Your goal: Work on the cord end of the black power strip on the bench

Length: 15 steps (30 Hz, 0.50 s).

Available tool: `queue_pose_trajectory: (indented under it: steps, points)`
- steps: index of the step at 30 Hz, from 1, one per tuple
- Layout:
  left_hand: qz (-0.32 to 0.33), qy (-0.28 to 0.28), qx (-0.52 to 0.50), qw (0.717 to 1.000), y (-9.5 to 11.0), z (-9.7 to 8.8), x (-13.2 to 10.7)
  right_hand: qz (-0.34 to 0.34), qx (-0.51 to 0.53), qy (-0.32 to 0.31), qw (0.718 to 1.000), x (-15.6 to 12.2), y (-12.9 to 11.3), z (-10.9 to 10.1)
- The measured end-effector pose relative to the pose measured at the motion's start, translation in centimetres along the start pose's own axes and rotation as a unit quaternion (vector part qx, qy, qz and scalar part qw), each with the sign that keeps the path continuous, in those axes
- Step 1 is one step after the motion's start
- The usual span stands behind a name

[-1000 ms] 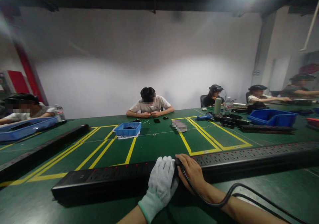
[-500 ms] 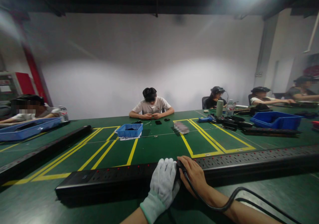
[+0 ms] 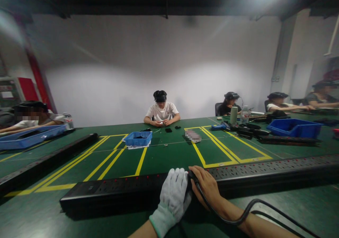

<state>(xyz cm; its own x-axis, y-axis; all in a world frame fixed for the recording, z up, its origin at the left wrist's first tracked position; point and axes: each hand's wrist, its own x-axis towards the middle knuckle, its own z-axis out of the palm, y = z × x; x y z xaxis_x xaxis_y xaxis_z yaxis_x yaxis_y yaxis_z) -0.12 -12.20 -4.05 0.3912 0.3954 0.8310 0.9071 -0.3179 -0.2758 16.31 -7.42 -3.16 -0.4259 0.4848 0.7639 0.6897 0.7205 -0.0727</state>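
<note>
A long black power strip (image 3: 119, 192) with rows of sockets and small red lights stretches across the table in front of me. My left hand (image 3: 174, 190), in a white knit glove with a pale green cuff, grips the strip, fingers over its top and thumb at its near side. Right beside it, my bare right hand (image 3: 206, 185) is closed round a black plug (image 3: 192, 175) at the strip's top. Whether the plug sits fully in a socket is hidden by my fingers. Its black cable (image 3: 246, 211) runs over my right wrist and off to the lower right.
Yellow tape lines mark the green table (image 3: 169, 156). A small blue bin (image 3: 139, 139) stands beyond the strip, and a larger blue bin (image 3: 293, 128) at the right. Another power strip (image 3: 53, 160) lies at the left. Several people sit round the table, one person (image 3: 162, 112) opposite.
My hands, the plug and the strip stay where they were. The person opposite has straightened up and drawn their arms in, with a small bright spot now at their hands.
</note>
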Motion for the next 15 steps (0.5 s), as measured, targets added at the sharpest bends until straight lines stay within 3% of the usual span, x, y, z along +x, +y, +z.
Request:
queue_pose_trajectory:
  steps: [15]
  points:
    - [-0.007, 0.014, -0.003, 1.0, 0.08, -0.08, 0.19, -0.006, -0.003, 0.007, 1.0, 0.08, -0.1, -0.24]
